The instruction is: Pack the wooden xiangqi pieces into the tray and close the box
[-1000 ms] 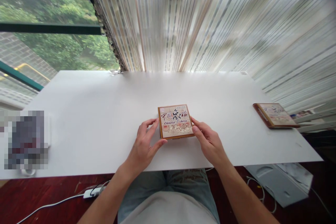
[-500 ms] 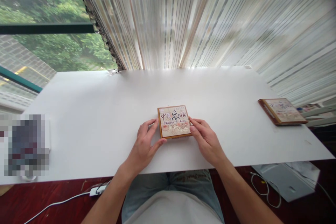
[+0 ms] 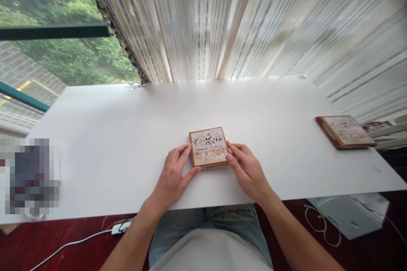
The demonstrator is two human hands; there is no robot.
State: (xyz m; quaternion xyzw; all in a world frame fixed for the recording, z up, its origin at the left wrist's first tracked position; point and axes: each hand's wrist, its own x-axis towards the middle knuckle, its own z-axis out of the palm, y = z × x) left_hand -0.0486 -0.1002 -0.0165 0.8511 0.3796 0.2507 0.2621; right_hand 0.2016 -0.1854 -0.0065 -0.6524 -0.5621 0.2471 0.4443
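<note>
A square Chinese chess box [image 3: 209, 147] with a brown border lies face up near the middle of the white table, its printed title upright to me. My left hand [image 3: 174, 173] is at its left side, with fingers along that edge and the thumb at the lower left corner. On the other side, my right hand [image 3: 247, 169] has its fingers and thumb against the right edge. Between them the two hands hold the box by its sides. The fingertips' undersides are hidden.
A second chess box [image 3: 346, 131] lies at the right end of the white table [image 3: 121, 135]. A blurred-out object [image 3: 33, 178] is at the far left. Striped curtains [image 3: 197, 21] hang along the back edge. A power strip [image 3: 121, 227] and cable are on the floor.
The box between my hands sits slightly further left, and my right hand has shifted slightly left with it. The view has also moved a little.
</note>
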